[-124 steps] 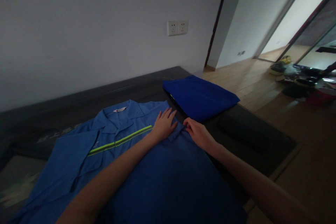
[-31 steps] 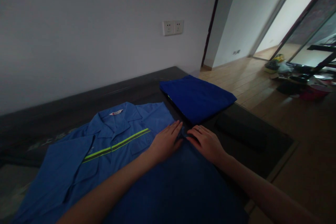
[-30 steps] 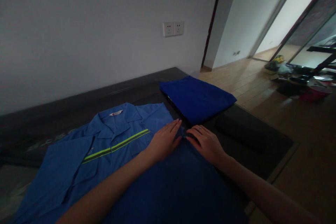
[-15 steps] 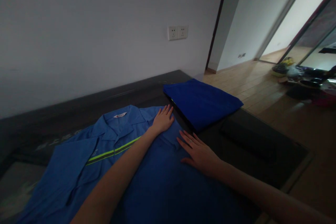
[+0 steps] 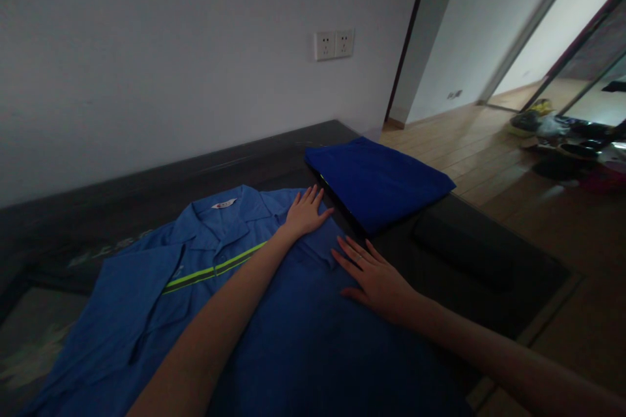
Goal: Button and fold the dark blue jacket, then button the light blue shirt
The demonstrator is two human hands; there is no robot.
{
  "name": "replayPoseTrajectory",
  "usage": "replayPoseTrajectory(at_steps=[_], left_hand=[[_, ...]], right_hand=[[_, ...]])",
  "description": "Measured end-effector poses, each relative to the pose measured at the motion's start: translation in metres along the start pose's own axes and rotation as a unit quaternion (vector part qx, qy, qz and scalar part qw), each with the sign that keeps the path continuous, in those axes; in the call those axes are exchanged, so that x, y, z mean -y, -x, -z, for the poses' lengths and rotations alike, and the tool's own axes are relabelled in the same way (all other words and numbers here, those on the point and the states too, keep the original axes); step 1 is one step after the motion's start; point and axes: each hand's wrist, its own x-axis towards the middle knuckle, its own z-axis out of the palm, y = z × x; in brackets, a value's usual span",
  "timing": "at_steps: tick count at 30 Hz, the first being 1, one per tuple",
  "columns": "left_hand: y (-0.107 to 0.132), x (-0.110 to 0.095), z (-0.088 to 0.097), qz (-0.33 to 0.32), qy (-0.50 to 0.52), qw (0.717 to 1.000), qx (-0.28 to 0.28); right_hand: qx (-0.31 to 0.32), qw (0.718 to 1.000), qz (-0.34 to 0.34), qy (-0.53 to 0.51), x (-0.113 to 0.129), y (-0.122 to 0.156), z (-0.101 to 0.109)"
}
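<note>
A blue work shirt (image 5: 235, 241) with a collar, a white neck label and a yellow-green stripe is spread face up on a dark table (image 5: 274, 166). My left hand (image 5: 307, 212) lies flat on its shoulder and sleeve at the right side, fingers spread. Lower and to the right, my right hand (image 5: 374, 277) rests with spread fingers near the sleeve's edge, a ring on one finger. Neither hand grips the cloth. Beyond both hands lies a folded piece of darker blue cloth (image 5: 381, 182). My left forearm covers part of the stripe and shirt front.
A dark oblong object (image 5: 460, 254) lies on the table at right. White wall (image 5: 171, 58) with a double socket (image 5: 334, 44) rises behind the table. Wooden floor (image 5: 435, 143) stretches to the right, where several bags and items (image 5: 562, 137) are heaped.
My left thumb has spread farther from the fingers, and the hand stays on the shirt's shoulder. My right hand has barely shifted. The camera view has tilted slightly.
</note>
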Motion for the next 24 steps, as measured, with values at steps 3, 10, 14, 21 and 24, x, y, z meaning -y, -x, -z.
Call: replayPoseTrajectory(at_steps=[3,10,14,21,24], left_hand=[[-0.001,-0.004,0.001,0.021,0.010,1.000,-0.002],[0.006,-0.011,0.008,0.018,0.008,0.997,-0.078],[0.023,-0.018,0.013,-0.002,0.000,0.998,-0.065],[0.046,-0.040,0.002,0.000,0.005,1.000,-0.012],[0.046,-0.043,0.001,0.005,0.004,1.000,-0.023]], right_hand=[[-0.012,1.000,0.001,0.001,0.002,0.000,-0.002],[-0.011,1.000,-0.012,-0.007,0.006,-0.001,0.004],[-0.002,1.000,-0.012,-0.021,0.004,-0.002,0.007],[-0.132,0.980,-0.050,-0.137,-0.004,0.001,0.021],[-0.227,0.953,-0.091,-0.177,-0.013,0.003,0.030]])
